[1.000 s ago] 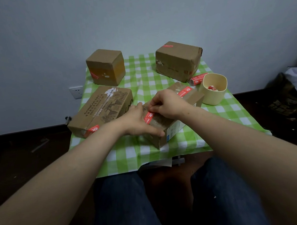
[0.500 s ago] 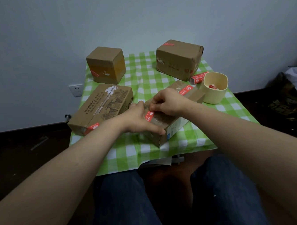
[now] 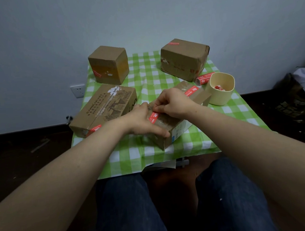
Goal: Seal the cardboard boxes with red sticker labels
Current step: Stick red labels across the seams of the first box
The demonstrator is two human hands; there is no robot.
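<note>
By the front edge of the tabletop (image 3: 197,142), the left hand (image 3: 142,120) presses straight fingers on the cardboard box (image 3: 179,131); the red sticker label (image 3: 153,117) lies on its top, pinched by curled fingers of the right hand (image 3: 173,104).

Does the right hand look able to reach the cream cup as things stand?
Probably yes: the cream cup stands near the right hand, past the box end, though that hand pinches a red sticker.

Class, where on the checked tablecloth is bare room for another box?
Between the cube-shaped cardboard box and wide cardboard box; near right corner below the cream plastic cup. Crowded centre: left hand presses the flat cardboard box, right hand pinches its red sticker label.
</note>
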